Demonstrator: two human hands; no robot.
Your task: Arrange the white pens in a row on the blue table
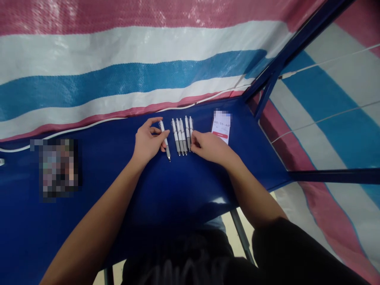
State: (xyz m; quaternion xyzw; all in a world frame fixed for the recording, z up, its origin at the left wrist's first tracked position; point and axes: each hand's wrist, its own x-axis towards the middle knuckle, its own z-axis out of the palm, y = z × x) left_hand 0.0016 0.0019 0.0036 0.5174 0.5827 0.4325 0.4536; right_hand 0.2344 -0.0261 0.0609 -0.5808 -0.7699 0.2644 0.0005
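A white click pen (165, 139) with a grey grip stands slightly tilted in my left hand (149, 140), its tip toward me. Thumb and fingers pinch it along the barrel. To its right, three similar white and grey pens (180, 136) lie side by side on the blue table (178, 190). Another pen (187, 130) lies just beyond them, with the rightmost pen (191, 123) close against it. My right hand (208, 145) is closed with curled fingers at that rightmost pen, hiding its lower part.
A phone (221, 126) showing a running timer lies right of the pens, partly behind my right hand. A blurred-out object (59, 168) is on the left. A white cable (113, 119) runs along the back edge, before a striped tarp (118, 79). Blue frame bars (267, 91) stand at right.
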